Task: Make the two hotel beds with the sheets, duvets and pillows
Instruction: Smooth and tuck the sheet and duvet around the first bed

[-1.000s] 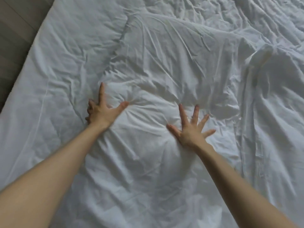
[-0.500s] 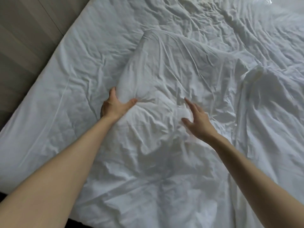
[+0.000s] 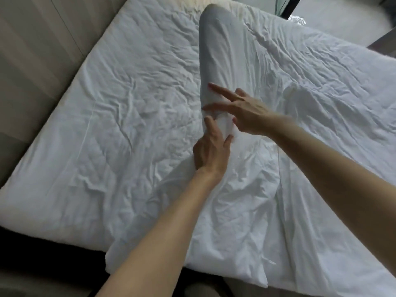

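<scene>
Head view looks down on a bed [image 3: 51,226] that fills most of the frame, with its bare sheet [image 3: 128,93] creased and spread from the centre out to 9 o'clock. A white duvet [image 3: 300,146] lies rumpled over the rest, from 12 round to 5 o'clock, and one corner of it hangs over the bed's near edge at 6 o'clock.

At the centre the duvet is pulled up into a tall, narrow ridge that runs from the hands toward 12 o'clock and ends in a rounded peak near the top edge.

The left hand [image 3: 211,153] comes in from 6 o'clock. Its fingers [image 3: 211,127] and thumb are curled round the foot of the ridge and pinch the cloth between them.

The right hand [image 3: 248,113] reaches in from 4 o'clock, just above the left and close to it. Its fingers [image 3: 220,90] are straight and spread apart, laid against the side of the ridge and pointing to 10 o'clock, with the thumb at the cloth below. Whether the thumb nips the cloth I cannot tell.

Pale floor [image 3: 32,61] shows at 9 to 11 o'clock beside the bed.
</scene>
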Demonstrator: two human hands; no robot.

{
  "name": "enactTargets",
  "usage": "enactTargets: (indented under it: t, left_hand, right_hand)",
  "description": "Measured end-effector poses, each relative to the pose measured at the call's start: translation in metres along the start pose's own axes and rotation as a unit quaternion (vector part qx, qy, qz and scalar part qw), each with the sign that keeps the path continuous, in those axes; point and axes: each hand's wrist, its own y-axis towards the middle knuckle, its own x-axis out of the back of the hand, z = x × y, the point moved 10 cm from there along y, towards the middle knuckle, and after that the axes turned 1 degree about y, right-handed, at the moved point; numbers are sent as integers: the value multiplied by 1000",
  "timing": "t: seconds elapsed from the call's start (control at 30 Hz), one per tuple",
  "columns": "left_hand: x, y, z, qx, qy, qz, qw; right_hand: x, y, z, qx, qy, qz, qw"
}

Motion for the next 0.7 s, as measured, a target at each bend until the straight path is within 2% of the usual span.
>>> enactTargets:
  t: [0.1, 0.17, 0.23, 0.27, 0.33, 0.37, 0.43, 0.57, 0.7]
  left_hand:
    - [-10, -30, -15, -25, -14, 12, 1000]
    - [-13, -46, -21, -43, -71, 21, 996]
    - [-23, -54, -21, -51, -102, 61, 992]
    - [-28, -56, -17, -55, -83, 86, 991]
    - [-36, -56, 1, -38, 47, 122, 991]
    - [-36, -56, 15, -16, 115, 136, 984]
    - [-35, -63, 39, 17, 182, 170, 968]
    - [-43, -71, 38, -24, 194, 192, 962]
    - [-65, -81, -6, -1, 144, 204, 968]
  right_hand:
    - [1, -30, 2, 1, -72, 33, 997]
    - [-6, -45, -4, -6, -77, 34, 996]
    - [-17, -58, -8, -18, -58, 40, 997]
    - [-23, -64, -10, -31, -48, 37, 998]
    - [-29, -74, -16, -58, -28, 6, 998]
    - [-29, -77, -18, -66, -20, -18, 997]
    - [-27, -84, -21, -69, -17, -54, 996]
    - [-21, -95, -26, -27, -2, -82, 996]
    - [-25, -135, -62, 1, 13, -121, 993]
